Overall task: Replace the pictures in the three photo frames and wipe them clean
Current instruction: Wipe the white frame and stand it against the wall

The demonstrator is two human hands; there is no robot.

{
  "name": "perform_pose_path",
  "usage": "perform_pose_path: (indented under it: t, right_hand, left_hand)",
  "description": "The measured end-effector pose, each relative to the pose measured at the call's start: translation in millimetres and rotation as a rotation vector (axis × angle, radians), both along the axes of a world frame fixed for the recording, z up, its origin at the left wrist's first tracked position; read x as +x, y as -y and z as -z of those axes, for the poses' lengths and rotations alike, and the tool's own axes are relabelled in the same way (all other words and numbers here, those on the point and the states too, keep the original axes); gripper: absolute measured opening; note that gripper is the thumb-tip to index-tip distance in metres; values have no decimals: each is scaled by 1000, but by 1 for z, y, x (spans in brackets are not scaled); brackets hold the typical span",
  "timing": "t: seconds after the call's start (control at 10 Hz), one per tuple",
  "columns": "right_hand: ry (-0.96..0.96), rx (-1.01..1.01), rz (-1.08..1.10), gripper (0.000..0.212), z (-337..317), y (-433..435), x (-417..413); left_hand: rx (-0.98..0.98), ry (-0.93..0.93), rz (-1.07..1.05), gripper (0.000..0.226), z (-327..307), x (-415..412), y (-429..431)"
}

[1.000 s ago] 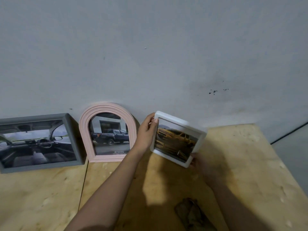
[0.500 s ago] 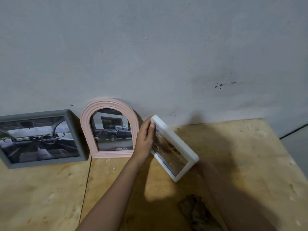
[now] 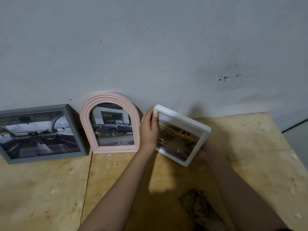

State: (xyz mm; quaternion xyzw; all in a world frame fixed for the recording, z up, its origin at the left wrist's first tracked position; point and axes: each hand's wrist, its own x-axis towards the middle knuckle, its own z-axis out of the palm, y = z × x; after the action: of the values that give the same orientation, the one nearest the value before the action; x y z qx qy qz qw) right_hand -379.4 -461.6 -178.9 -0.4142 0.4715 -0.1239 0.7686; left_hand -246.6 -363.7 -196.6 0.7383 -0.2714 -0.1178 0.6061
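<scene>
A white rectangular frame [image 3: 183, 121] with a yellow truck picture is held tilted above the plywood table, close to the wall. My left hand [image 3: 149, 129] grips its upper left corner, thumb on the front rim. My right hand [image 3: 204, 151] holds its lower right edge from behind and lies mostly in shadow. A pink arched frame [image 3: 86, 124] with a dark pickup picture leans on the wall just left of my left hand. A grey rectangular frame [image 3: 73, 127] showing a car interior leans further left.
A crumpled dark cloth [image 3: 198, 207] lies on the plywood table [image 3: 50, 189] near its front, between my forearms. The grey wall [image 3: 150, 55] runs right behind the frames. The table's right edge drops off by the floor at far right.
The white frame has swung from facing left and edge-on back toward me, showing its picture more fully. Both hands kept their hold on it.
</scene>
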Motion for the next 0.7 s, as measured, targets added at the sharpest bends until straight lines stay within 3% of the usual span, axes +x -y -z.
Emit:
perform_pose_path:
  t: [0.3,0.5,0.7]
  right_hand:
    - [-15,89,46,27,38,17,1]
    - [-104,-73,190,24,55,5,-4]
    - [-114,-260,199,35,79,-30,-39]
  left_hand:
    - [57,-7,-45,34,8,6,13]
    - [78,9,89,33,9,11,2]
    - [265,-54,202,36,41,8,-26]
